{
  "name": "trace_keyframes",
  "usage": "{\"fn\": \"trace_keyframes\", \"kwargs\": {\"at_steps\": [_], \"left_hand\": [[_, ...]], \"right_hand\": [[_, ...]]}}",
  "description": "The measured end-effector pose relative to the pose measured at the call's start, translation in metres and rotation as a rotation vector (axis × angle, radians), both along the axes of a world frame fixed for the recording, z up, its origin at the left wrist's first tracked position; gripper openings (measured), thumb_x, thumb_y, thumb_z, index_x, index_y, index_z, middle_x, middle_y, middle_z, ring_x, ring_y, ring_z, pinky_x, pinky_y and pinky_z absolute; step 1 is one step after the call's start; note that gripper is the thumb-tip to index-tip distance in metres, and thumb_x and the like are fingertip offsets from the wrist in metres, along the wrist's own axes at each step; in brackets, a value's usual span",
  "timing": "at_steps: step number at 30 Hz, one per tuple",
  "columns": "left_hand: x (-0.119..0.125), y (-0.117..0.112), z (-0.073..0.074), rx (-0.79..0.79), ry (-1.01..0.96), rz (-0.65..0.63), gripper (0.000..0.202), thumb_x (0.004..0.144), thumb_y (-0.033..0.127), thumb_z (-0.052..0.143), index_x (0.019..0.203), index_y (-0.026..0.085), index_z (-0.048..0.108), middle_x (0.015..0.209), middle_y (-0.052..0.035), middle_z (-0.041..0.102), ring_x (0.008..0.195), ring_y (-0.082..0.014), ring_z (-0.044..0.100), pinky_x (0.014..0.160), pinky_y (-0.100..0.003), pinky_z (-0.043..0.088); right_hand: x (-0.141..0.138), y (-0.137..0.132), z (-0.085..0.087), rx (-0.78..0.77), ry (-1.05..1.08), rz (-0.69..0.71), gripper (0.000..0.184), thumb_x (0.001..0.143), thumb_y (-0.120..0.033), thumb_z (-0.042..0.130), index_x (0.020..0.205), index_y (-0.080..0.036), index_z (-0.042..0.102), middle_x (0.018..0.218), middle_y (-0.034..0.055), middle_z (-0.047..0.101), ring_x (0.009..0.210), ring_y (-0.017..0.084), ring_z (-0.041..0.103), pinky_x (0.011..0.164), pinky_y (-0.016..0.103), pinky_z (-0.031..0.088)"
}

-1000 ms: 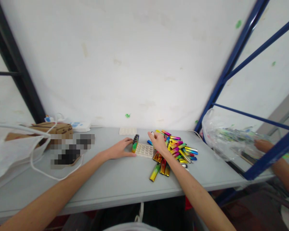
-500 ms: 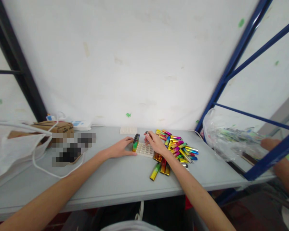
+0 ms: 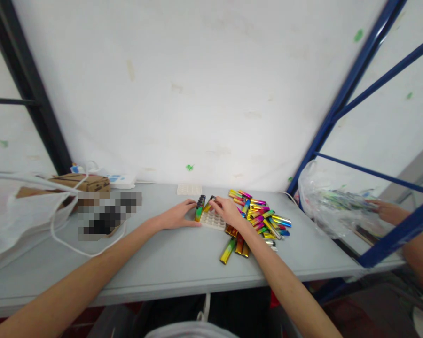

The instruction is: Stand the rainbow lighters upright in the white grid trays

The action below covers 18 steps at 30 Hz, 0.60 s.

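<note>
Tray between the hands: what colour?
Off-white tray, plain, with a grid of sockets; head view.

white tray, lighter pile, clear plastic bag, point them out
white tray (image 3: 214, 220): head view, its empty cells.
lighter pile (image 3: 264, 218): head view, middle of the heap.
clear plastic bag (image 3: 317, 197): head view, its left bulge.

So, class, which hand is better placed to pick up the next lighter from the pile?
Probably the right hand: it sits beside the lighter pile, though its fingers hold a lighter; the left hand rests at the left edge of the white tray.
</note>
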State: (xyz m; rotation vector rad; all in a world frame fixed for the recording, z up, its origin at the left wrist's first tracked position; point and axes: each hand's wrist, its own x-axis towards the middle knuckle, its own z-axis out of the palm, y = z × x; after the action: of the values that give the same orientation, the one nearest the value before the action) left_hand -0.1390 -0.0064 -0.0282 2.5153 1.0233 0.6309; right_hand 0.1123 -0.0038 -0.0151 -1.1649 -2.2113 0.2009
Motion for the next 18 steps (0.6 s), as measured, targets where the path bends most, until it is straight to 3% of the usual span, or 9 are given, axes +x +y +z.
{"fn": "trace_keyframes", "kwargs": {"at_steps": [7,13,18], "left_hand": [[-0.0006,0.0022,-0.002,0.0,0.021,-0.006,0.078,0.081,0.066,0.072,0.141,0.02,0.055,0.143,-0.0146,0.055,0.132,-0.0325,0.053,0.116,-0.043,0.039],[-0.0003,0.0018,-0.0009,-0.021,0.016,-0.001,0.077,0.081,0.065,0.073,0.138,0.016,0.057,0.143,-0.016,0.055,0.132,-0.0337,0.053,0.116,-0.043,0.039],[0.0002,0.0006,-0.0001,-0.027,-0.017,-0.005,0.076,0.079,0.065,0.075,0.136,0.018,0.058,0.142,-0.0151,0.057,0.13,-0.035,0.055,0.115,-0.046,0.04]], "right_hand": [[-0.0024,0.0068,-0.0081,0.136,-0.123,0.067,0.023,0.105,-0.035,0.049,0.093,-0.017,0.059,0.092,0.0085,0.069,0.083,0.019,0.062,0.076,0.028,0.044],[-0.0007,0.0079,-0.0106,0.036,-0.142,0.045,0.018,0.106,-0.033,0.048,0.101,-0.018,0.058,0.084,0.0048,0.068,0.072,0.017,0.061,0.068,0.026,0.041],[-0.0035,0.0074,-0.0071,0.013,-0.137,0.094,0.013,0.101,-0.029,0.058,0.098,-0.017,0.062,0.091,0.0066,0.071,0.078,0.017,0.063,0.072,0.026,0.042]]}}
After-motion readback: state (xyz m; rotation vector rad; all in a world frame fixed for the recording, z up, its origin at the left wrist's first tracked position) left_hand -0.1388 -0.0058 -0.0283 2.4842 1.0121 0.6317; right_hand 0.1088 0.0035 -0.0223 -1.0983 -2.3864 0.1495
